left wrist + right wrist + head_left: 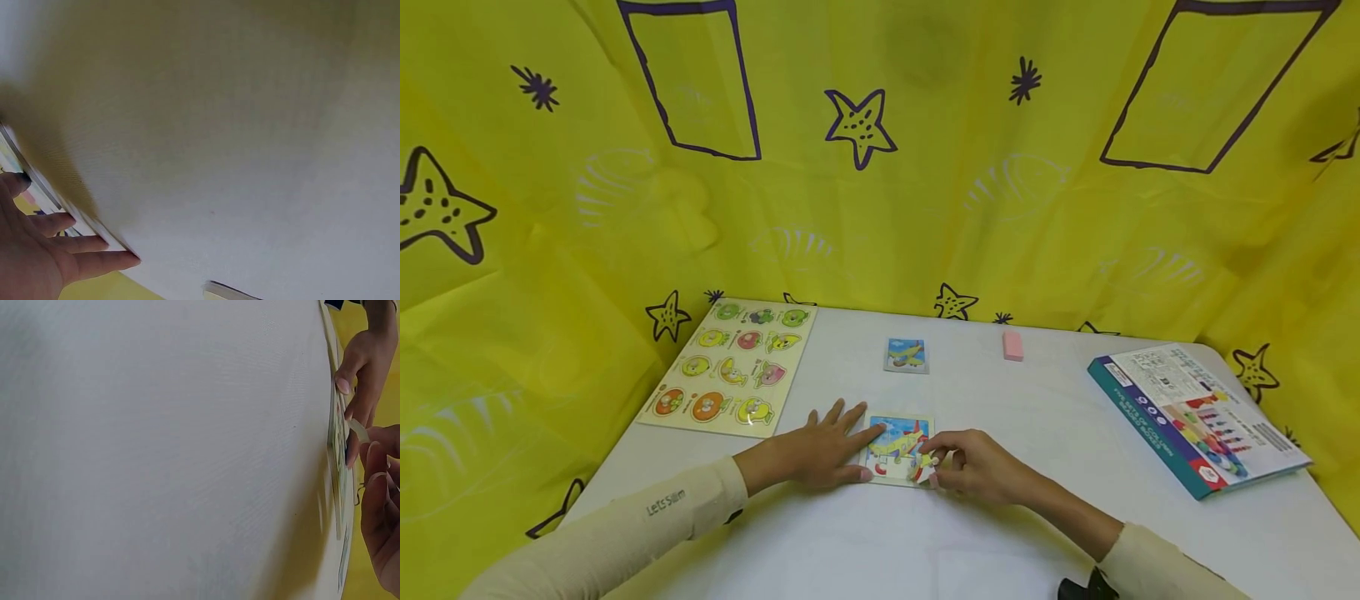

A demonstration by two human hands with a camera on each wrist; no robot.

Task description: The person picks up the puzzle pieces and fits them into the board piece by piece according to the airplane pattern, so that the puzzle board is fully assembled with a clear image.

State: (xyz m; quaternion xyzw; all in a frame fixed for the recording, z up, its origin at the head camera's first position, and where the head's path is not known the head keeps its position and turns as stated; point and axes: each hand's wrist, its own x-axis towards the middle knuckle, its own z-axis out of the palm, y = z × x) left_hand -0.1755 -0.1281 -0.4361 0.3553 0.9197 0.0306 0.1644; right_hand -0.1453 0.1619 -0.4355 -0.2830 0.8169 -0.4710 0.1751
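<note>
A small jigsaw puzzle board point(891, 481) with an airplane picture lies on the white table. My left hand point(827, 446) rests at its left side with fingers spread, thumb and index finger touching the board. Over the board's lower right corner, my right hand point(981, 467) pinches a puzzle piece point(924, 468) between thumb and fingers. The piece is tilted, and its pale edge point(359, 430) shows in the right wrist view. Part of the lower board is bare and pale. In the left wrist view only the fingers and palm of the left hand point(37, 250) appear.
Behind the board lie a small airplane picture card point(906, 356) and a pink block point(1012, 346). A fruit puzzle board point(782, 392) is at the left, a teal-edged box point(1195, 417) at the right. A yellow patterned curtain point(865, 225) surrounds the table point(820, 542).
</note>
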